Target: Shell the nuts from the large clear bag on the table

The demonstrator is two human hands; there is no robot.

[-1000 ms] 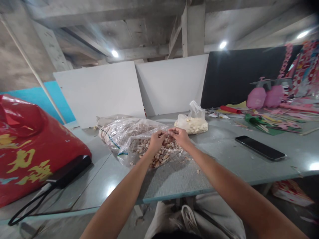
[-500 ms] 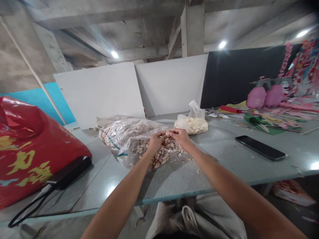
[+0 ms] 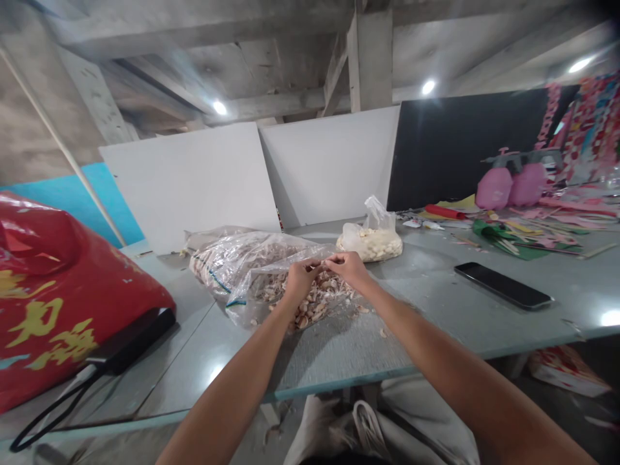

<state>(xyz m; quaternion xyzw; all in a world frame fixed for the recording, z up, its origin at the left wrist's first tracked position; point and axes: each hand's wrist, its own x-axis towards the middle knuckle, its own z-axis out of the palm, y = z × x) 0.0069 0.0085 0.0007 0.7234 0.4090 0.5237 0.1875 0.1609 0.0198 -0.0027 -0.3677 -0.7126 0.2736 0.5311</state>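
My left hand (image 3: 303,278) and my right hand (image 3: 349,267) meet at the fingertips above a heap of garlic-like cloves and papery skins (image 3: 314,303). Both are closed in a pinch on something small and pale, too small to name. The heap spills from the mouth of a large clear plastic bag (image 3: 232,258), which lies on its side to the left. Behind my right hand stands a smaller clear bag of pale peeled cloves (image 3: 375,244), its top bunched upward.
A red bag (image 3: 72,297) with a black power bank (image 3: 138,339) and cable sits at the left. On the right lie a phone (image 3: 504,285), a red roll (image 3: 444,212), paper scraps and pink spray bottles (image 3: 494,188). The table's front edge (image 3: 339,385) is close.
The view has shifted slightly. My hands remain together over the heap, with the fingertips a little changed; the pale piece between them shows less now.
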